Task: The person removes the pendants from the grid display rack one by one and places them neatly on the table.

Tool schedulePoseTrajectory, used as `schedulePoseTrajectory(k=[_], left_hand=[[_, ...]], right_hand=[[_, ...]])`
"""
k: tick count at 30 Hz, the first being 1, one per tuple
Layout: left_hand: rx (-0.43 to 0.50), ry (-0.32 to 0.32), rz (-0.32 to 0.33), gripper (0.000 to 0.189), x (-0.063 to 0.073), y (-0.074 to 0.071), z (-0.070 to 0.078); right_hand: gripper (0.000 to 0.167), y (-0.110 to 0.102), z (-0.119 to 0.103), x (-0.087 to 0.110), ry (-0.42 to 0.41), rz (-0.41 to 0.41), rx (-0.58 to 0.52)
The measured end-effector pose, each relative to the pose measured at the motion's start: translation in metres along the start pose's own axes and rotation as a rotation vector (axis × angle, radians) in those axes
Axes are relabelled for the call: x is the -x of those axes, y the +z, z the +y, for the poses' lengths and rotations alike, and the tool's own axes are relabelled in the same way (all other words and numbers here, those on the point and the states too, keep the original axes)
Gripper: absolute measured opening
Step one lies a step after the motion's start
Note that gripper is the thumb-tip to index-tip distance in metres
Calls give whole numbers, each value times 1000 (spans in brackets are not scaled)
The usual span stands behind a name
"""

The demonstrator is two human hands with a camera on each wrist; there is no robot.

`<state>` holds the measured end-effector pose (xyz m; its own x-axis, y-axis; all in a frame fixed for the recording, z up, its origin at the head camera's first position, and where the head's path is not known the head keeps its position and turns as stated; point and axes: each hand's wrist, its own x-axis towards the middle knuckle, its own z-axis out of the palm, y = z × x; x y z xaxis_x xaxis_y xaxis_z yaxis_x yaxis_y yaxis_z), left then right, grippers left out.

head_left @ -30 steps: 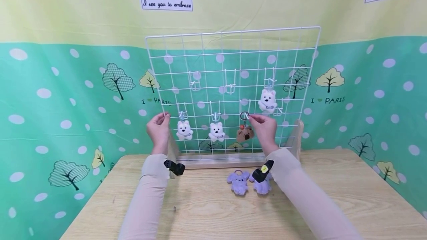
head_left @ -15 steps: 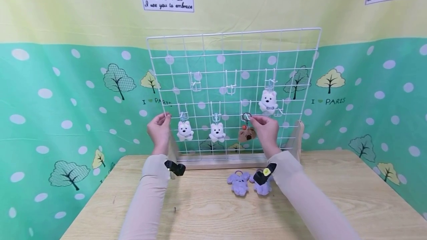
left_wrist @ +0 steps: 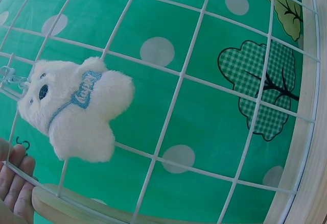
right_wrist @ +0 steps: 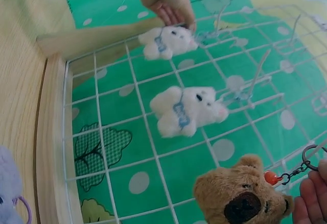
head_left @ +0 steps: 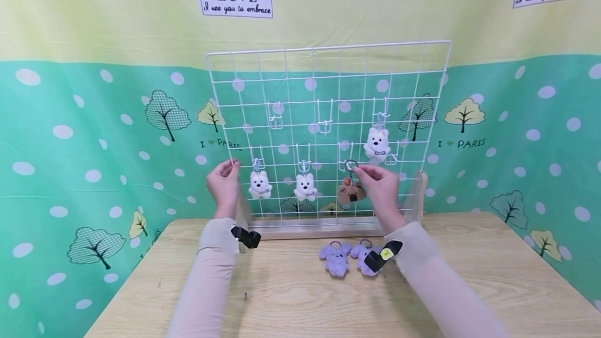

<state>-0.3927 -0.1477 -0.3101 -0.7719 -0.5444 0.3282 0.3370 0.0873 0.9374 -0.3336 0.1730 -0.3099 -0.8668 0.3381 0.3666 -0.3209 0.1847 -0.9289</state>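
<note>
In the head view, my right hand (head_left: 381,186) pinches the metal ring of a brown bear keychain (head_left: 352,193) in front of the white wire grid panel (head_left: 328,47). The ring overlaps a hook there. An orange bead hangs on the chain above the bear (right_wrist: 242,193) in the right wrist view. My left hand (head_left: 223,184) holds the panel's left edge between thumb and fingers. Beside it hangs a white plush bear keychain (head_left: 260,185); another white bear (head_left: 305,186) hangs in the same row, and a third white bear (head_left: 377,144) higher at right.
Two purple plush keychains, one at left (head_left: 337,262) and one at right (head_left: 368,261), lie on the wooden table (head_left: 300,301) before the panel. Bare hooks at left (head_left: 276,121) and centre (head_left: 325,125) sit on the grid. A wooden base (head_left: 300,231) supports the panel.
My right hand has moved a little right and toward me, and the brown bear keychain with its ring has shifted along. My left hand stays at the panel's edge.
</note>
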Motion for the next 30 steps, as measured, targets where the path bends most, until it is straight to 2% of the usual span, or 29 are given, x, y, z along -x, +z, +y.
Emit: schedulePoseTrajectory(k=[9, 17, 24, 30], left_hand=[[-4, 0, 0, 22, -1, 0, 0], [3, 4, 1, 23, 1, 0, -1], [3, 0, 7, 21, -1, 0, -2], [3, -4, 14, 20, -1, 1, -2]], right_hand=[[36, -12, -2, 14, -19, -42, -11], [41, -29, 2, 24, 32, -49, 39], [42, -53, 14, 36, 11, -79, 52], [43, -80, 25, 49, 43, -95, 149]])
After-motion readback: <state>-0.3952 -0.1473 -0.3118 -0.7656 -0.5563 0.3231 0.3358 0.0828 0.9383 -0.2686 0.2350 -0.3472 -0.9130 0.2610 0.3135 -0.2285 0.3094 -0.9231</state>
